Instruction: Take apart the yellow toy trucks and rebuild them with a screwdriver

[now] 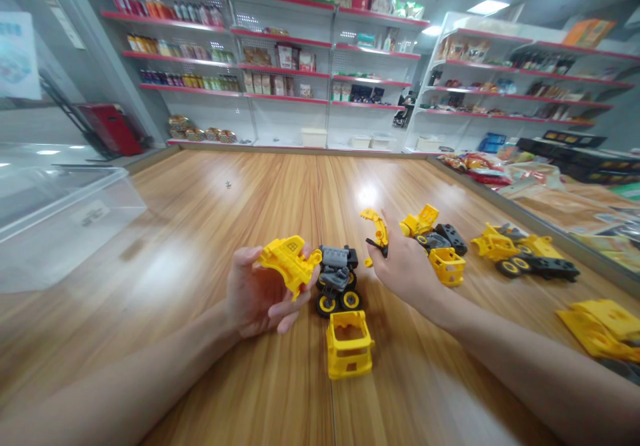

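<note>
Yellow shell [287,263] is pinched in left hand [255,293], just left of wheeled chassis [339,276]; right hand [407,266] is at curved yellow arm [379,227], fingertips hidden, can't tell if gripping; yellow cab frame [350,359] sits on table [250,393], nearer than chassis; rightmost toy [607,326] cut off; clear bin [70,223] cut off at left, contents unclear

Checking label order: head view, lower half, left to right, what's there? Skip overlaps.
Clear plastic bin → left hand → wheeled toy chassis → right hand → yellow-and-black toy truck → yellow toy part.
</note>
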`<state>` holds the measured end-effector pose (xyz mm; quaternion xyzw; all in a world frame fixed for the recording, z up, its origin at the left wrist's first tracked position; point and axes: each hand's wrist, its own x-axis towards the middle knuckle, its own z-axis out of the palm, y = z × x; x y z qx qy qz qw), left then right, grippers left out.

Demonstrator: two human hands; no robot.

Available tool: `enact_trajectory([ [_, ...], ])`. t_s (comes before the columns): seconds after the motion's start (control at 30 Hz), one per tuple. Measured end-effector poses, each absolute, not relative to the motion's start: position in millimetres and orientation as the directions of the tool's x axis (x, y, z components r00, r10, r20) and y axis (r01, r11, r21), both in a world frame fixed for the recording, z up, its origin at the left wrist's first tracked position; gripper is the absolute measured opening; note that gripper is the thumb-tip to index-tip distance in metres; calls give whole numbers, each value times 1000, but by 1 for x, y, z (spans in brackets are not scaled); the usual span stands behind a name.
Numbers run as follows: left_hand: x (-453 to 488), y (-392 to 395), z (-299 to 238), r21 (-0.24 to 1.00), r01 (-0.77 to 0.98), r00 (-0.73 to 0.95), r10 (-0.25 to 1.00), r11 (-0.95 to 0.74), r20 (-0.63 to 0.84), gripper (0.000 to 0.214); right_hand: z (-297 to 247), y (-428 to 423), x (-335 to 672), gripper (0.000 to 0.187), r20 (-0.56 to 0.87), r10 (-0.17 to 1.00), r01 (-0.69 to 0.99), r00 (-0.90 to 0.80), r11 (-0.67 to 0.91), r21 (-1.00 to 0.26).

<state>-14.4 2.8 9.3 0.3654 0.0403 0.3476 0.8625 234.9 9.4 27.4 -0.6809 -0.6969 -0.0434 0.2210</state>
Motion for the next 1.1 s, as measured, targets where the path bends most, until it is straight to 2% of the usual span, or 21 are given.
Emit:
enact_trajectory([
  [0.17,-13,2,11,651,-591,736,648,476,195,48,23,11,241,39,186,982,998,41,-30,-63],
  [0.37,-14,4,9,655,-589,729,661,473,178,49,33,4,239,33,119,993,995,-11,-1,100],
  [0.53,-14,4,12,657,-597,722,666,460,189,48,35,4,236,46,117,993,993,-24,10,119],
  [0.77,-14,3,14,650,-626,671,722,430,168,45,32,7,236,36,109,991,993,-75,64,101],
  [1.1,-13,4,13,661,-629,652,741,409,161,45,34,0,231,38,112,988,992,-106,98,78],
])
